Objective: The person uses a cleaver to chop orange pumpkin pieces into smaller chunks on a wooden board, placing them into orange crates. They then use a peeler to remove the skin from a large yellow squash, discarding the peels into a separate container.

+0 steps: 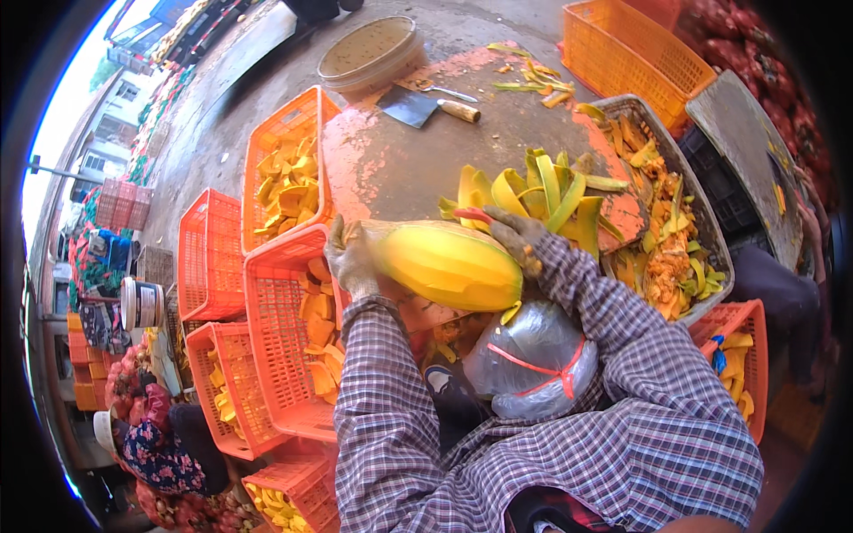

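A large, elongated squash (453,266), mostly peeled to yellow, lies crosswise before me at the near edge of a worn tabletop (426,160). My left hand (353,260), in a dirty glove, grips its left end. At the far right side of the squash, my gloved right hand (520,236) holds a red-handled tool (472,213), apparently a peeler; its blade is not clearly visible. Just beyond that hand lies a heap of yellow-green peel strips (546,190). Below the squash, a plastic-wrapped bundle tied with red string (533,360) rests against my lap.
Farther back are a cleaver (408,106), a slim metal utensil (450,92) and a round tub (373,53). Orange crates with squash pieces (290,186) stand on the left. A grey bin of scraps (723,266) adjoins the table's right. People sit at lower left (166,433) and far right (766,286).
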A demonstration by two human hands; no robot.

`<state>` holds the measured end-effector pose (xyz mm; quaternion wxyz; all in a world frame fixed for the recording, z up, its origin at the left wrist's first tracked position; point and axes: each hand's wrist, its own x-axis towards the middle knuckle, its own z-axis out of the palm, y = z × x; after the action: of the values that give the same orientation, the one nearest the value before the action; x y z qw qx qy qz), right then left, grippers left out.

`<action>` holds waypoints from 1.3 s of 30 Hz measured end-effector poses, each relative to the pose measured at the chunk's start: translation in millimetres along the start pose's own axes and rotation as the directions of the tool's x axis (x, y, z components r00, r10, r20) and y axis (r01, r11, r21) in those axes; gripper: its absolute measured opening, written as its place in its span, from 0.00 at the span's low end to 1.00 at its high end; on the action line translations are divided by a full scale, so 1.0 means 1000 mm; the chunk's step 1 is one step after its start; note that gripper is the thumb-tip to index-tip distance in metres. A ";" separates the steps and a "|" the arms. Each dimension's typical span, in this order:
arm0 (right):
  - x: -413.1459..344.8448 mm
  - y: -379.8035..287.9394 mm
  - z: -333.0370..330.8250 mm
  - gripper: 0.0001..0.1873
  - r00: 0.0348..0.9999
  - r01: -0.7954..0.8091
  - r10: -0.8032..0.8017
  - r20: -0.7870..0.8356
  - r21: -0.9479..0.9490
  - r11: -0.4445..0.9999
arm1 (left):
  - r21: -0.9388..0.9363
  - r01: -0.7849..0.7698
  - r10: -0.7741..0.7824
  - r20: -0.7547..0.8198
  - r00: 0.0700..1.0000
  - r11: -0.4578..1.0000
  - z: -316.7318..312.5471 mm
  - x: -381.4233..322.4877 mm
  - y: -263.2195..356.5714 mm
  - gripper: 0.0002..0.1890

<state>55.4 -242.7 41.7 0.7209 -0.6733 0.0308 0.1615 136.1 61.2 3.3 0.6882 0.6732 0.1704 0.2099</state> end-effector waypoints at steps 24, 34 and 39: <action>0.080 -0.075 0.044 0.25 0.931 0.343 -0.088 0.355 -0.762 0.550 | 0.601 -0.078 -0.059 0.205 0.977 0.795 0.033 0.034 0.035 0.29; -0.067 -0.026 -0.021 0.25 0.864 0.424 -0.417 0.281 -0.853 0.304 | 0.577 -0.059 -0.072 0.201 0.977 0.814 0.024 0.043 0.015 0.27; -0.114 -0.011 -0.071 0.32 0.976 0.198 -0.195 0.100 -0.784 0.588 | 0.530 -0.069 -0.046 0.201 0.979 0.845 0.024 0.039 0.013 0.27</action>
<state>-37.1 -335.0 76.1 0.3640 -0.9203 -0.1191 0.0793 181.1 61.1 18.6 0.4863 0.8570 0.1460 0.0878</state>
